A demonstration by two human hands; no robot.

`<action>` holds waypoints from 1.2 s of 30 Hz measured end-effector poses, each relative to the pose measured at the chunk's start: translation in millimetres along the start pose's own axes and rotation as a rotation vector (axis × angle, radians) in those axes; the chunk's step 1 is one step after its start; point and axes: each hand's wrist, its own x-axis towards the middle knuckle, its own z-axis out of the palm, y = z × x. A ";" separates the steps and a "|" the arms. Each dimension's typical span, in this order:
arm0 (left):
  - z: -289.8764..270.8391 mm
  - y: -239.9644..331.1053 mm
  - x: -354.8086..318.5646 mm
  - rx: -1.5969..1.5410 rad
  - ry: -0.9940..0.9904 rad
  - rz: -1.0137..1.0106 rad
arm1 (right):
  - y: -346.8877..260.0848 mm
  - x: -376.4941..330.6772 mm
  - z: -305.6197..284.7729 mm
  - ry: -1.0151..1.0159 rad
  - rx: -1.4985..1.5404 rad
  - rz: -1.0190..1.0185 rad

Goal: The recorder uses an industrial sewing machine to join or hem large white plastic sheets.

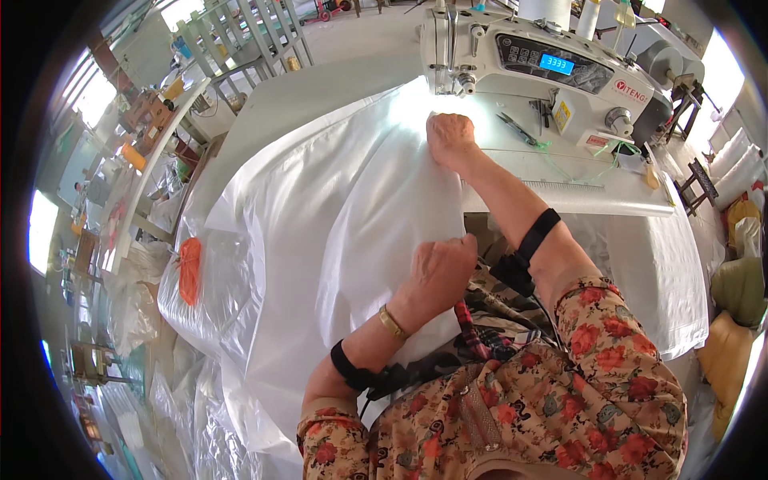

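Through the head camera I look down on two bare hands, which are working with a large sheet of smooth, shiny white material [280,200]; it spreads from the upper centre of the frame down to the lower left. The right hand [452,138], at the upper centre, is clenched, and I see it grasping the edge of this sheet, just below the head of a white sewing machine with a dark control panel [596,84]. The left hand [442,272] is near the middle of the frame — also curled into a fist, grasping the same right edge of the sheet; its fingertips are hidden from me. Between the two fists the edge runs nearly straight. At the right of the machine's needle area, a pair of dark thread snips [517,129] lies on the pale table surface [512,160], beside a bright green thread [544,146]. At the left, I notice an orange bundle of cord [189,272] on clear crinkled plastic film [216,316].
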 end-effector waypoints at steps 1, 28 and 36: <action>1.6 -0.2 2.9 0.007 0.023 -0.016 | 0.5 2.4 2.7 0.019 -0.001 0.032; 31.3 -13.3 26.0 -0.175 0.233 -0.262 | -2.3 -52.6 0.4 0.021 0.075 -0.160; 22.8 -43.1 65.0 0.042 0.271 -0.316 | -0.7 -0.3 14.9 0.031 0.120 -0.134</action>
